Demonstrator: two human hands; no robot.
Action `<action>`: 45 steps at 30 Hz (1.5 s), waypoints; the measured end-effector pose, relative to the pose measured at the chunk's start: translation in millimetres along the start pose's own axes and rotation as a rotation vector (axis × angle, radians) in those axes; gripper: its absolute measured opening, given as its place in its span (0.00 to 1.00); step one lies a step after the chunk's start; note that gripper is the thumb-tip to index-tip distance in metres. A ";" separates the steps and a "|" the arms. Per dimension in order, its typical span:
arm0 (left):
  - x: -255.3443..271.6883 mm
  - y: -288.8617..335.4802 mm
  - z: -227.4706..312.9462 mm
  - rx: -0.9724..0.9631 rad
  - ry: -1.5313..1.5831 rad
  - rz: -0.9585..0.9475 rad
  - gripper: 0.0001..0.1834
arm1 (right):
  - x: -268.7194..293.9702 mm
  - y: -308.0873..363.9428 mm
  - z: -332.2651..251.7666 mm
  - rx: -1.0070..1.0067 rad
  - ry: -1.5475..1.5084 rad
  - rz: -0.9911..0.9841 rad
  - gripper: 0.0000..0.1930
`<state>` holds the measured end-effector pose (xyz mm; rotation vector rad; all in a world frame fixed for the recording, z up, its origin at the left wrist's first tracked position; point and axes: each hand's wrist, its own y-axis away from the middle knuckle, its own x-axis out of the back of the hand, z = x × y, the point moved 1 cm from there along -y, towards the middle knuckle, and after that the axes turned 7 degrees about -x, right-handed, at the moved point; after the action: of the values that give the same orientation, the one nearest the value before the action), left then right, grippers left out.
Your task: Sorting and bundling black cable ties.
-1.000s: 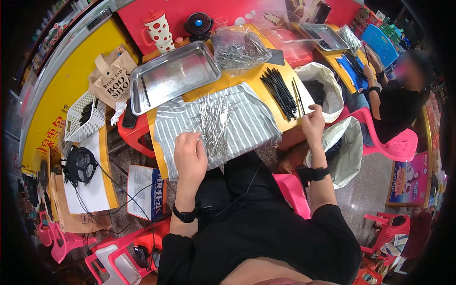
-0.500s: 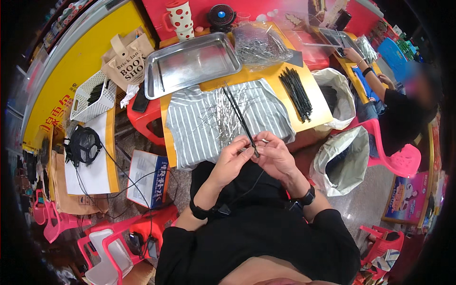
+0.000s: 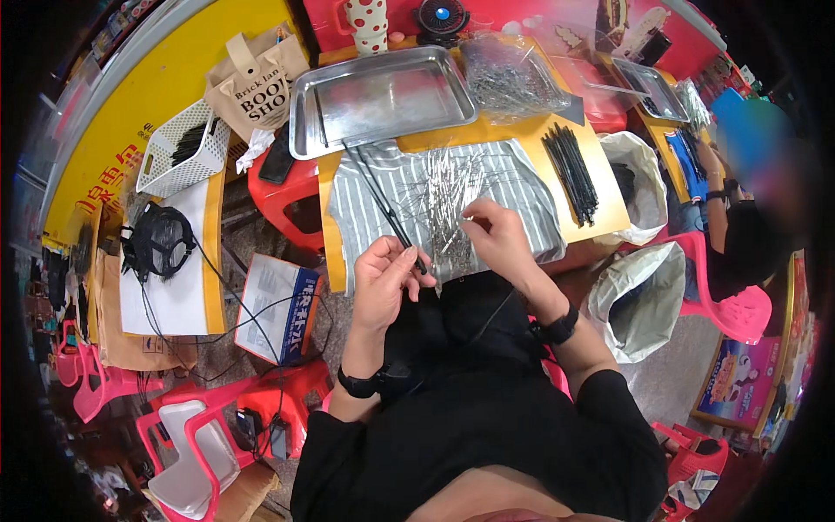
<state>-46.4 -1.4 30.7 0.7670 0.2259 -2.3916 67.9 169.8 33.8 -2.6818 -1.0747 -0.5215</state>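
Observation:
My left hand [image 3: 391,277] is closed round the lower end of a couple of long, thin black strips [image 3: 379,197]; they slant up and left toward the metal tray. My right hand [image 3: 499,240] is apart from them, thumb and fingers pinched at the right edge of a loose pile of thin silvery wire-like pieces [image 3: 445,193]. Anything in that pinch is too small to make out. Under the pile lies a grey-and-white striped cloth [image 3: 522,187], spread over the yellow table. Right of the cloth rests a bundle of black strips [image 3: 570,174].
Behind the cloth stand a metal tray [image 3: 383,130], a clear bag of dark thin pieces [image 3: 513,80] and a small black fan [image 3: 442,19]. White sacks [image 3: 639,335] stand at the right, near another person [image 3: 748,235]. A white basket [image 3: 165,183] is at the left.
My hands have parted: the left moved left and kept the black strips, while the right let go and rose to the silvery pile. The whole view shifted slightly.

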 end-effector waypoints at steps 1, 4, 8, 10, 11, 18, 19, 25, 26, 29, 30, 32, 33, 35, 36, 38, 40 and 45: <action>3.1 -0.4 0.0 -0.009 -0.020 0.015 0.05 | -6.4 -6.6 -4.4 0.037 0.191 -0.025 0.06; 6.0 0.5 -0.2 -0.039 -0.049 0.038 0.04 | -23.1 -9.7 -10.8 0.111 0.449 -0.035 0.07; 10.2 0.9 -3.3 -0.043 -0.055 0.033 0.05 | -27.7 -11.9 3.4 0.190 0.549 0.017 0.05; 11.5 -2.3 -5.8 -0.044 -0.071 0.021 0.05 | -19.0 -21.0 13.0 0.140 0.480 0.023 0.05; 11.9 -3.2 -6.5 -0.047 -0.089 0.005 0.05 | -10.6 -21.2 6.4 0.095 0.460 0.018 0.04; 5.8 -2.3 -16.0 0.027 -0.026 -0.010 0.05 | 36.0 -31.6 11.9 -0.424 -0.490 -0.316 0.07; 4.7 -2.6 -17.7 0.027 -0.031 -0.005 0.05 | 40.6 -27.7 9.0 -0.506 -0.561 -0.350 0.11; 1.4 -4.9 -27.6 0.002 -0.050 0.002 0.06 | 63.1 8.5 13.2 -0.556 -0.616 -0.448 0.16; 0.7 -5.2 -29.1 -0.001 -0.046 0.002 0.05 | 65.6 14.4 13.0 -0.564 -0.592 -0.460 0.18; -1.1 -6.2 -34.7 0.001 -0.022 0.007 0.06 | 69.6 24.1 17.0 -0.579 -0.615 -0.500 0.18; -3.4 -5.8 -35.5 0.003 -0.024 0.002 0.06 | 70.7 26.3 17.2 -0.586 -0.624 -0.533 0.17; -6.8 -4.3 -35.9 -0.005 -0.020 0.001 0.06 | 72.6 29.3 19.5 -0.593 -0.649 -0.548 0.16; -7.1 -3.6 -36.4 -0.006 -0.024 0.001 0.06 | 74.4 32.8 18.7 -0.599 -0.687 -0.552 0.16; -7.5 -4.0 -37.7 -0.010 -0.026 -0.010 0.07 | 75.8 40.2 19.7 -0.601 -0.728 -0.553 0.16; -7.7 -4.8 -37.2 -0.011 -0.029 -0.011 0.07 | 75.7 44.1 20.8 -0.591 -0.766 -0.537 0.16; -9.2 -4.9 -37.0 0.010 -0.008 -0.002 0.07 | 76.3 48.9 24.2 -0.583 -0.807 -0.515 0.16; -9.6 -6.7 -37.9 0.025 -0.010 -0.004 0.07 | 71.8 50.0 31.6 -0.597 -0.814 -0.439 0.17; -14.0 -6.4 -38.7 0.046 -0.007 -0.011 0.07 | 48.0 41.9 37.2 -0.468 -0.724 -0.301 0.17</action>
<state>-22.9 23.6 7.1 0.7798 0.1735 -2.4169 138.6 181.7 16.3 -3.2355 -1.7369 0.2357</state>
